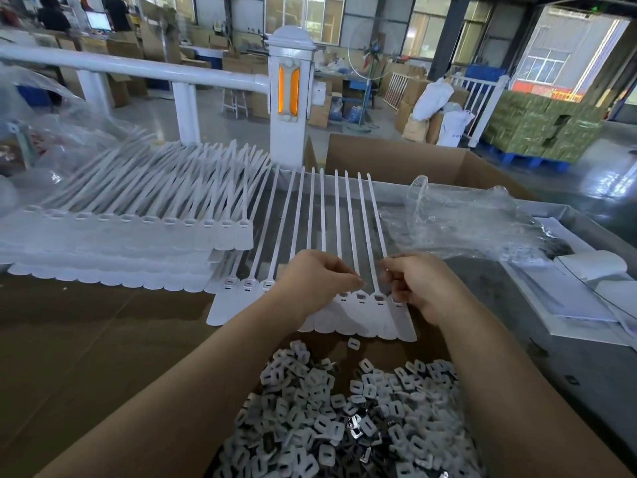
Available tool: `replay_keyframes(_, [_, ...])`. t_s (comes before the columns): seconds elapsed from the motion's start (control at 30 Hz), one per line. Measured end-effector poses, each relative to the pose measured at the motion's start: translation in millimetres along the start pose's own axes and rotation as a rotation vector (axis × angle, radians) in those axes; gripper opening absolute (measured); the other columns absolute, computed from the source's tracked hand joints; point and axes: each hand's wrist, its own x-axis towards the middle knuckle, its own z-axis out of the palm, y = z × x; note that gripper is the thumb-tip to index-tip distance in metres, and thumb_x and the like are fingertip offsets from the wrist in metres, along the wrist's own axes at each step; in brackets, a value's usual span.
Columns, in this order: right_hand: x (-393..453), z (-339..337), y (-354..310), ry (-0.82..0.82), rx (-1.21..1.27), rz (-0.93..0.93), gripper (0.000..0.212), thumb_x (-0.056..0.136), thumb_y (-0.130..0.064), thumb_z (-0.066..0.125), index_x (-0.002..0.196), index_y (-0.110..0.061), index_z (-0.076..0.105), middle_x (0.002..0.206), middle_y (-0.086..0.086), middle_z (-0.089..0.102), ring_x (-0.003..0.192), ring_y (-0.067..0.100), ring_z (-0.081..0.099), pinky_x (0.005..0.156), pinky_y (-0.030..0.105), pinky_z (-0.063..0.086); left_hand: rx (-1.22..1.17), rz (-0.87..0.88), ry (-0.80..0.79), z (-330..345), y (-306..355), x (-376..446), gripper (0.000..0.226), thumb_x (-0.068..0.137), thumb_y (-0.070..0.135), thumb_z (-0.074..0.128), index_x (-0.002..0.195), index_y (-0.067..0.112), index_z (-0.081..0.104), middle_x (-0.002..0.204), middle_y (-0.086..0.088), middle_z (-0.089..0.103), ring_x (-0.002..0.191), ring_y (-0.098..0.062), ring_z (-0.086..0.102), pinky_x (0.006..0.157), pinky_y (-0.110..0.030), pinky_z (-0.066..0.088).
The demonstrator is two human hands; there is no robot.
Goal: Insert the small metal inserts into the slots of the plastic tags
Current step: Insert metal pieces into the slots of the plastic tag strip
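Heaped metal inserts [348,419] fill the bottom of the view on a brown cardboard sheet [86,339], between the person's two forearms; one stray insert [354,343] lies just past the heap. Beyond it a white strip of joined plastic tags [358,322] lies flat, its long tails running away from the camera. Both hands hover over the tag heads. Left hand [310,281] has its fingers curled, thumb and forefinger pinched together above the slots; whether an insert sits between them cannot be told. Right hand [417,284] is likewise curled, fingertips pinched near one tail. Farther left lies a stack of tag strips [138,215]; to the right, crumpled clear plastic wrap [465,219].
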Motion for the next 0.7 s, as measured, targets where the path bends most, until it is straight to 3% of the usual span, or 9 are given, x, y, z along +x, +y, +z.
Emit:
replay_keyframes(0.1, [4, -7, 3, -0.021, 0.129, 0.060, 0.009, 0.098, -0.003, 0.055, 0.103, -0.001, 0.063, 0.074, 0.009, 0.057, 0.058, 0.015, 0.048, 0.049, 0.024, 0.043, 0.020, -0.048, -0.021, 11, 10, 11, 0.006, 0.081, 0.028, 0.078, 0.080, 0.022, 0.075, 0.090, -0.002, 0.073, 0.085, -0.016, 0.065, 0.071, -0.029, 0.057])
replay_keyframes(0.2, [5, -10, 4, -0.061, 0.130, 0.052, 0.012, 0.098, -0.001, 0.052, 0.094, -0.003, 0.063, 0.073, 0.010, 0.058, 0.060, 0.017, 0.051, 0.047, 0.024, 0.048, 0.034, -0.071, -0.019, 25, 13, 18, 0.009, 0.080, 0.030, 0.078, 0.078, 0.023, 0.073, 0.079, 0.002, 0.069, 0.074, -0.012, 0.061, 0.058, -0.025, 0.052])
replay_keyframes(0.37, [5, -10, 5, -0.039, 0.139, 0.055, 0.012, 0.098, -0.003, 0.051, 0.097, -0.002, 0.063, 0.071, 0.010, 0.059, 0.059, 0.016, 0.052, 0.049, 0.026, 0.048, 0.156, -0.070, 0.006, 42, 8, 25, 0.013, 0.075, 0.041, 0.081, 0.077, 0.031, 0.072, 0.086, 0.007, 0.072, 0.088, -0.014, 0.065, 0.086, -0.039, 0.056])
replay_keyframes(0.5, [5, -16, 6, -0.028, 0.000, 0.069, 0.011, 0.096, -0.007, 0.057, 0.102, -0.002, 0.065, 0.069, 0.007, 0.058, 0.056, 0.014, 0.050, 0.048, 0.024, 0.047, 0.257, -0.076, 0.046, 45, 7, 26, 0.018, 0.072, 0.051, 0.080, 0.074, 0.036, 0.071, 0.082, 0.014, 0.069, 0.085, -0.008, 0.061, 0.085, -0.037, 0.055])
replay_keyframes(0.6, [4, -26, 5, -0.111, -0.173, 0.058, 0.011, 0.093, -0.007, 0.063, 0.101, -0.002, 0.068, 0.062, 0.004, 0.058, 0.049, 0.011, 0.050, 0.045, 0.023, 0.046, 0.313, -0.064, 0.097, 49, 7, 26, 0.021, 0.071, 0.057, 0.079, 0.067, 0.038, 0.068, 0.077, 0.017, 0.067, 0.088, -0.007, 0.058, 0.093, -0.038, 0.050])
replay_keyframes(0.7, [4, -32, 5, -0.172, -0.249, 0.043, 0.009, 0.090, -0.006, 0.067, 0.098, -0.002, 0.071, 0.067, 0.005, 0.061, 0.055, 0.013, 0.057, 0.052, 0.023, 0.051, 0.303, -0.066, 0.112, 51, 4, 27, 0.025, 0.073, 0.054, 0.079, 0.060, 0.037, 0.064, 0.076, 0.017, 0.066, 0.096, -0.010, 0.059, 0.099, -0.041, 0.046])
